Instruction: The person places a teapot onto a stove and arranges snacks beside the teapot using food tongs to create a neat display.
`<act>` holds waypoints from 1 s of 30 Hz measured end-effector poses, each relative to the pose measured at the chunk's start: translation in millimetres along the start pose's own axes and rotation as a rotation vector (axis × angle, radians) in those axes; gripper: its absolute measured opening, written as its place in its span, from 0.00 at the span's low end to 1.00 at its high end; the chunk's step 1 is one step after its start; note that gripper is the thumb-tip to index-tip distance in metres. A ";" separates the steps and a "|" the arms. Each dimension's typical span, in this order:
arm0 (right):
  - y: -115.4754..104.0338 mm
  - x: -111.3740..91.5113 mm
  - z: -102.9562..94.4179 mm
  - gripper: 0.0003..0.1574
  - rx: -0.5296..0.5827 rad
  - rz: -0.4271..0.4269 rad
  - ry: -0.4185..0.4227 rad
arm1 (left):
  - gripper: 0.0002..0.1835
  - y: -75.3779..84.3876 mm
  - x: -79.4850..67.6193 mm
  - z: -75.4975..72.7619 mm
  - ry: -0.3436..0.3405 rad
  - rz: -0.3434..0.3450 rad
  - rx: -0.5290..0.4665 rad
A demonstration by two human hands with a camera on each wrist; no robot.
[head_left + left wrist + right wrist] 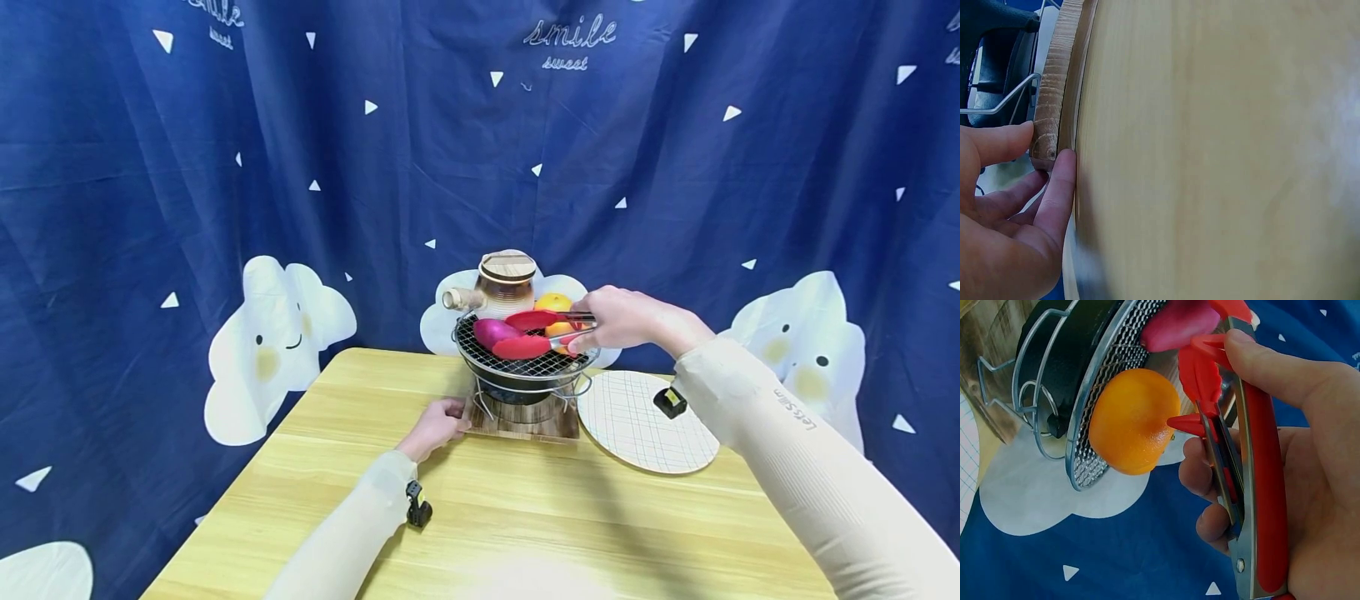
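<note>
In the head view, my right hand (626,317) holds red-tipped metal tongs (525,347) above the grill, fingers and thumb around the handles. The two red tong heads stand apart, right at a purple oblong vegetable (489,332) that looks like a sweet potato. An orange (1135,419) sits on the wire mesh (1094,464) beside it, partly behind the tongs in the head view. My left hand (435,427) pinches a corner of the wooden board (1054,94) under the grill, thumb on top and fingers at the side and below.
The black grill bowl (517,393) stands in a wire frame on the board. Behind it is a brown-and-cream pot (508,292) with a wooden lid and side handle. A round checked placemat (645,421) lies to the right. A blue curtain (450,167) hangs behind the table.
</note>
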State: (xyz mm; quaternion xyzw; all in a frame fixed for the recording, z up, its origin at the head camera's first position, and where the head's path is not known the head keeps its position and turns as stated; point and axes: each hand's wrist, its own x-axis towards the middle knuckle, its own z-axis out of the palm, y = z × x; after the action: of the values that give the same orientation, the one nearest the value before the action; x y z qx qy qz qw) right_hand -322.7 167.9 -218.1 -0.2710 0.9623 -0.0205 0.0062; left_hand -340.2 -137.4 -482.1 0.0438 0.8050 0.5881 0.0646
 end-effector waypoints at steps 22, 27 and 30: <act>6.9 -15.2 -7.6 0.35 0.012 0.023 0.062 | 0.26 -3.3 2.0 1.0 0.009 0.000 0.008; 13.5 -24.0 -10.0 0.39 0.029 0.034 0.078 | 0.26 -3.4 2.2 0.9 0.017 -0.006 0.008; 20.6 -29.1 -9.1 0.43 0.027 0.035 0.090 | 0.27 -3.2 2.3 1.1 0.014 -0.004 0.002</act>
State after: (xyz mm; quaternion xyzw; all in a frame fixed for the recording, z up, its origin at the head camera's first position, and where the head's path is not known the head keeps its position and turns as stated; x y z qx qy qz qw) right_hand -308.8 201.0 -209.9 -0.2531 0.9658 -0.0453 -0.0332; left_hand -342.3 -137.1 -485.6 0.0381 0.8061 0.5875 0.0602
